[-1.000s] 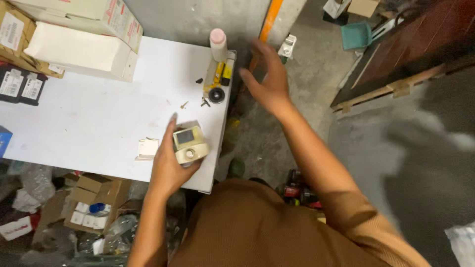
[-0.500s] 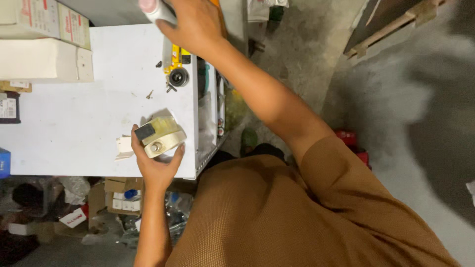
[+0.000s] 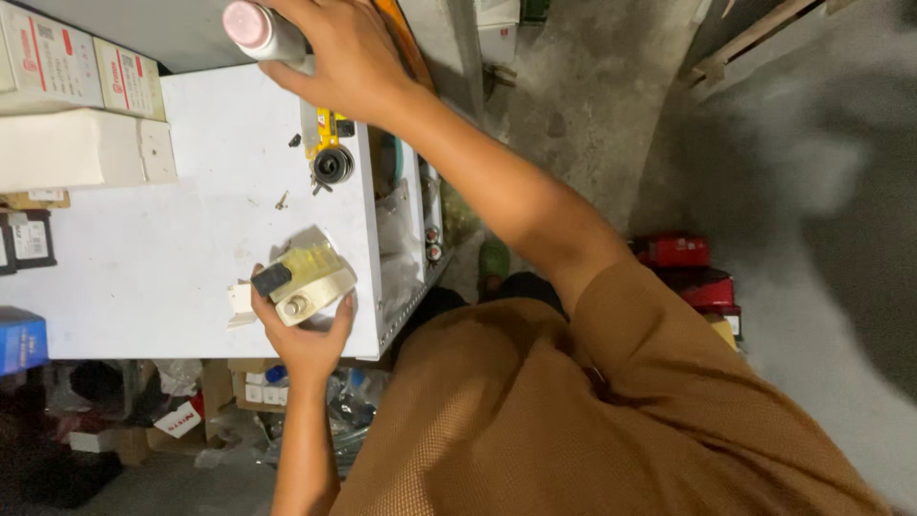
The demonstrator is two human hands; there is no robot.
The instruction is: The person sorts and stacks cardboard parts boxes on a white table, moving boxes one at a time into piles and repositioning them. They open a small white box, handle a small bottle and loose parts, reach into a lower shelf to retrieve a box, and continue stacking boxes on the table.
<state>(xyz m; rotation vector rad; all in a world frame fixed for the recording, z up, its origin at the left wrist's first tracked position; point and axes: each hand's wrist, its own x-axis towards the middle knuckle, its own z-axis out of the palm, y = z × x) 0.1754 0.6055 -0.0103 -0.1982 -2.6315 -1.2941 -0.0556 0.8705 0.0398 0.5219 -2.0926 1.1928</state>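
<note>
Left hand: it is low in the middle-left of the frame. Its grip is wrapped around a small cream box with a yellowish clear top, a black tab and a round knob. The box sits at the near edge of the white table.
Right hand: it is at the top middle of the frame. Its grip is closed around a white bottle with a pink cap. The bottle lies sideways in the hand, with the cap pointing to the upper left.
Step in hand: it looks like the bottle is being picked up while the other hand keeps the small cream box steady.
Next move: it seems to call for bringing the bottle and the box close together, with the box held firm so it does not slip off the table edge.
Near the right hand: one yellow and black tool with a round black end lies on the table just below it.
Little bits: two or three small screws lie on the table; they are too small to count for sure.
Boxes: three white cardboard boxes stand at the upper left.
Other things: one blue box sits at the left edge, and red cases lie on the floor at the right.
</note>
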